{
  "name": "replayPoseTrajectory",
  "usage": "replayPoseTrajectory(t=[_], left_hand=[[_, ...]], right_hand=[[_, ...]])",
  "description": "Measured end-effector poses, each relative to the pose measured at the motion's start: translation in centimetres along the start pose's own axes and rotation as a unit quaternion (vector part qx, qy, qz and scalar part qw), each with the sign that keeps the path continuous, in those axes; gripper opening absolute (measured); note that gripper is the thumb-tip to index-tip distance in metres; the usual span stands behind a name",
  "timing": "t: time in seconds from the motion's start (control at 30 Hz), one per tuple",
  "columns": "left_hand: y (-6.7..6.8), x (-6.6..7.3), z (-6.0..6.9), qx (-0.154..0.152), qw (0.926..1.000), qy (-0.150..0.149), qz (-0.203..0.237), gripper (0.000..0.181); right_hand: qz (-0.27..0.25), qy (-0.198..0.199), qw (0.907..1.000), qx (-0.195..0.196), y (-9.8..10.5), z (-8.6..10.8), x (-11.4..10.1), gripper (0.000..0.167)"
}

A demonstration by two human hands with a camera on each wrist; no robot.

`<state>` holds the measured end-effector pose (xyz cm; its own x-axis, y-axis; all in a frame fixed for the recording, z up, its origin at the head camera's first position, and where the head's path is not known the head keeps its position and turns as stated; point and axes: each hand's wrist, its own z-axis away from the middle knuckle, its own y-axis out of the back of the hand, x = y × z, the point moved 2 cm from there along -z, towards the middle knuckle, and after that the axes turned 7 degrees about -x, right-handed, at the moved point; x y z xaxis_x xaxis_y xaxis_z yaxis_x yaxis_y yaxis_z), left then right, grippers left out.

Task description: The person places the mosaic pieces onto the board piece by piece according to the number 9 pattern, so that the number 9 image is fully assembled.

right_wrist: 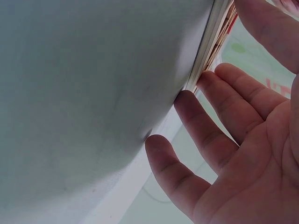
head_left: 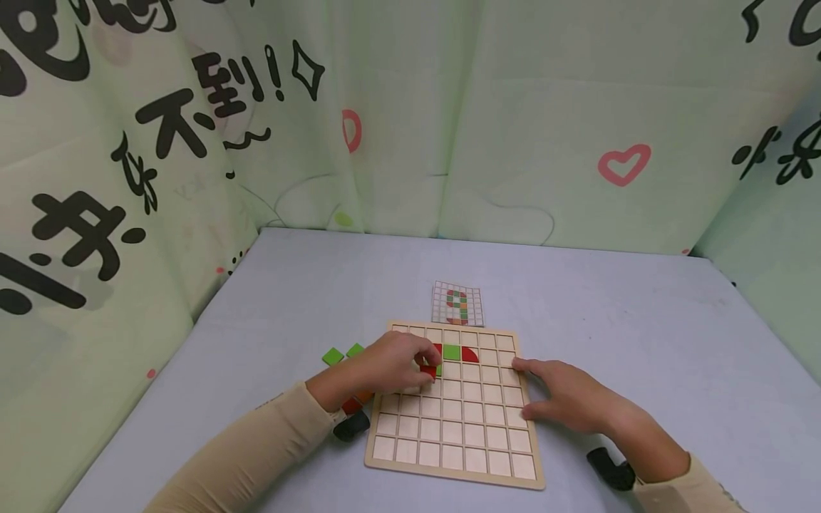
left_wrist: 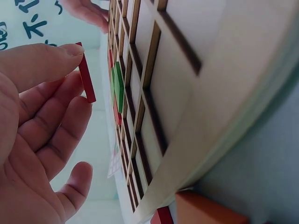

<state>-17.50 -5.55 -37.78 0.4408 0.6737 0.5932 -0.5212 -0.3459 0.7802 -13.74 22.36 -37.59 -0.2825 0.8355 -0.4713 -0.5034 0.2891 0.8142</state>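
Note:
Between thumb and fingers, my left hand (head_left: 393, 360) pinches a red piece (head_left: 427, 371) over the left part of the wooden grid board (head_left: 452, 474). In the left wrist view that red piece (left_wrist: 87, 78) is seen edge-on in the left hand (left_wrist: 42, 116), off the board's surface. A green square (head_left: 452, 353) and a red rounded piece (head_left: 470, 355) lie in an upper row, with more red and green beside my left fingertips, partly hidden. My right hand (head_left: 571, 395) rests at the board's right edge, fingers extended; the right wrist view shows its fingers (right_wrist: 205, 130) along that edge.
A patterned card (head_left: 474, 306) lies behind the board's far edge. Left of the board are green squares (head_left: 333, 356), with red (head_left: 351, 406) and orange pieces partly under my left wrist. A printed curtain (head_left: 513, 142) stands behind the white table (head_left: 308, 263).

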Motion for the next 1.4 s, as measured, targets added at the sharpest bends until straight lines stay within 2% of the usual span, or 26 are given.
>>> replayPoseTrajectory(t=[0.23,0.67,1.03,1.4], left_hand=[[-0.17,-0.01,-0.02,-0.001,0.9999,-0.009,-0.009,0.014],[-0.46,0.32,0.00,-0.020,0.9997,-0.006,-0.014,0.015],[-0.47,0.43,0.08,-0.017,0.9990,-0.012,-0.040,0.014],[-0.73,0.26,-0.06,-0.024,0.9995,-0.017,-0.009,0.013]], right_hand=[[-0.003,-0.003,1.0000,-0.002,-0.07,-0.02,0.02,0.076],[0.001,0.014,0.9999,0.006,0.10,0.08,0.08,0.074],[-0.001,0.007,1.0000,0.005,0.06,0.08,0.02,0.074],[0.001,-0.001,1.0000,0.001,-0.05,0.06,0.11,0.075]])
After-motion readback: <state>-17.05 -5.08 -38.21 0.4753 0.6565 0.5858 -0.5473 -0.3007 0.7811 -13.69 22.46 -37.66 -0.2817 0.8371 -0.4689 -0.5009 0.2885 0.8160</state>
